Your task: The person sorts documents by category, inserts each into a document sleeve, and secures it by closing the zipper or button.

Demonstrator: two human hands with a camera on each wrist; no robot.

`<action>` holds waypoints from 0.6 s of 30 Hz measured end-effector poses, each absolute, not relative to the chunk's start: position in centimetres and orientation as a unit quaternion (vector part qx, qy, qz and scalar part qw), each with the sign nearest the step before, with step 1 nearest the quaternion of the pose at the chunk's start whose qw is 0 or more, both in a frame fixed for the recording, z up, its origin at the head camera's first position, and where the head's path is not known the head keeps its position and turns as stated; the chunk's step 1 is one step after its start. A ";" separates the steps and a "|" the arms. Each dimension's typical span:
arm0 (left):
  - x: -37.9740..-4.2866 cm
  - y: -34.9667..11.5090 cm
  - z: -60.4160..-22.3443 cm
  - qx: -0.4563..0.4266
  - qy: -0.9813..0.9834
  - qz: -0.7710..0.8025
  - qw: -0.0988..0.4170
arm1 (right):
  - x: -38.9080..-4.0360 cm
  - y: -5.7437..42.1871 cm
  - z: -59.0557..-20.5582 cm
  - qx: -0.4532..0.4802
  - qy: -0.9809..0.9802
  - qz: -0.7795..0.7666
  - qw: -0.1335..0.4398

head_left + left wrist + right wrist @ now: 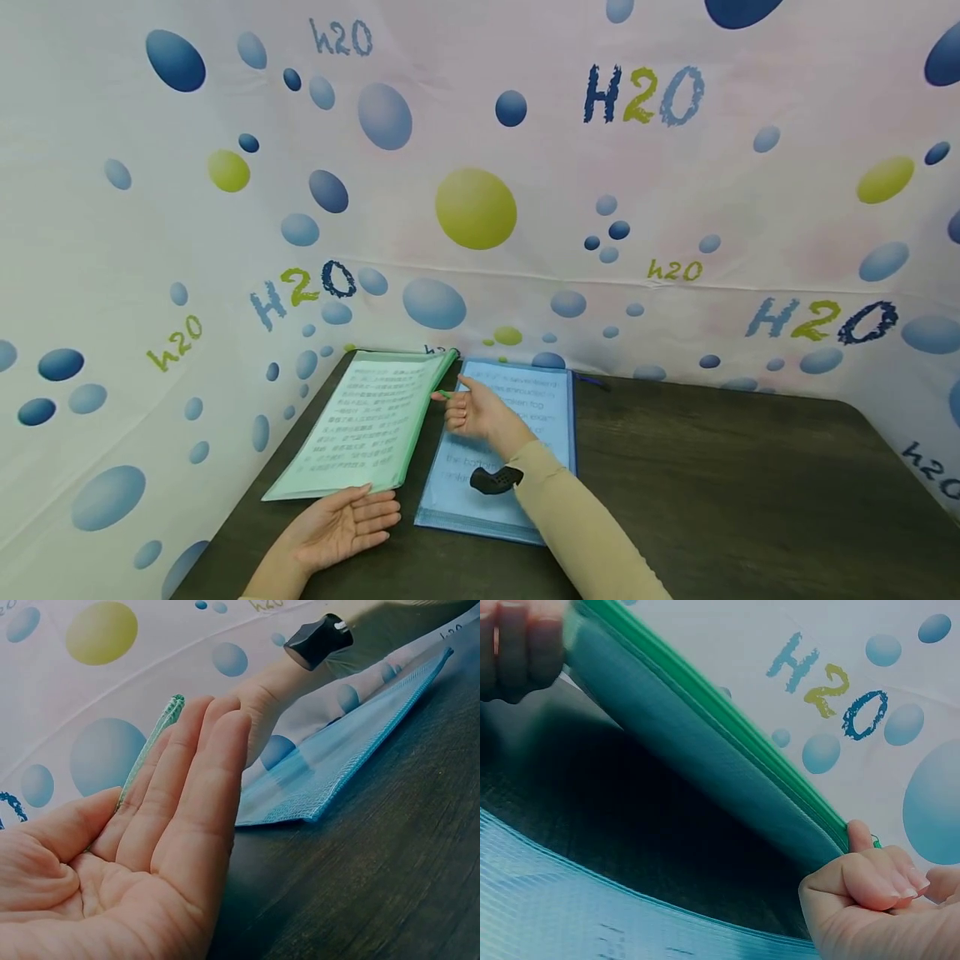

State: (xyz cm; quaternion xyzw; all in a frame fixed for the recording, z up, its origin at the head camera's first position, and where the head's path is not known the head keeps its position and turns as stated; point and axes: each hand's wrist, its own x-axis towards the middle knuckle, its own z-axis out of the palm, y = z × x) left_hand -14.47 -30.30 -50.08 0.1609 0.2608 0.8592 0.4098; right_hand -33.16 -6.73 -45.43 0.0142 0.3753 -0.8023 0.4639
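Observation:
A green zip folder [360, 417] with a printed sheet inside lies at the left of the table, its right side raised and tilted. My right hand [480, 412] has curled fingers at that side near the far end, pinching the small green zipper pull [877, 842]. The green zipper edge [720, 720] runs straight between my two hands in the right wrist view. At the near edge, my left hand [341, 529] is palm up with straight fingers, its thumb touching the folder's near right corner. Part of the corner hides behind its fingers in the left wrist view.
A blue zip folder [480, 508] with a printed sheet lies flat under my right forearm; a dark blue zipper tab [592, 382] sticks out at its far right corner. Dark wooden table [712, 483] extends to the right. A patterned sheet [525, 250] hangs behind and left.

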 end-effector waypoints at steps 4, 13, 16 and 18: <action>-14.4 -30.3 -50.1 0.156 0.266 0.859 0.409 | -33.9 -6.7 -45.4 0.021 0.377 -0.806 0.455; -14.5 -30.3 -50.0 0.152 0.273 0.858 0.407 | -35.5 -6.9 -44.8 0.024 0.364 -0.817 0.446; -14.4 -30.2 -50.0 0.150 0.276 0.858 0.406 | -36.1 -6.9 -44.5 0.038 0.361 -0.822 0.438; -14.3 -30.2 -50.0 0.149 0.276 0.858 0.406 | -36.4 -6.9 -44.4 0.046 0.358 -0.825 0.435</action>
